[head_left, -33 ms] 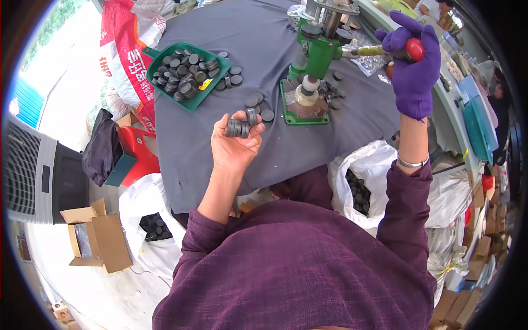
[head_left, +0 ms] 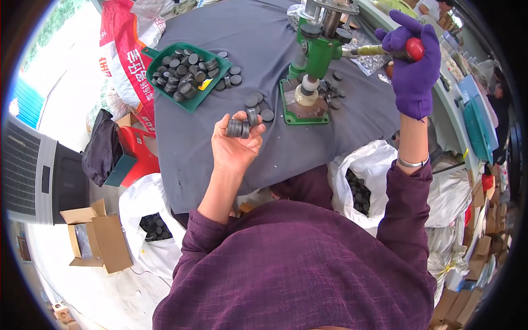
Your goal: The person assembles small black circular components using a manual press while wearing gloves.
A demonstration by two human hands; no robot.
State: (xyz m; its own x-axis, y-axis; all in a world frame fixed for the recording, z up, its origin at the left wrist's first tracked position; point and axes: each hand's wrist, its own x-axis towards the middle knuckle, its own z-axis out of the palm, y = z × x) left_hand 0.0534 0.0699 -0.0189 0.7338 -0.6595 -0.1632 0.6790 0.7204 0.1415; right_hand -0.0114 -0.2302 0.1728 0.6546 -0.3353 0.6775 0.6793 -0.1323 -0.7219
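Black round flat discs sit in a short row in the person's bare left hand, above a dark grey cloth-covered table. That hand is palm up, its fingers and thumb curled in to grip the row from its ends – one more disc stands beside it, near the fingertips. The right hand, in a purple knitted glove, is raised and closed loosely about a shiny red ball knob, with one finger stretched out; how tightly it grips, one cannot tell. The knob ends the lever of a green metal bench press, whose square base plate bears a pale round fitting.

Loose discs lie between the left hand and the base, and others just right of it. More fill a green plastic scoop farther left – some have spilled beside its rim.
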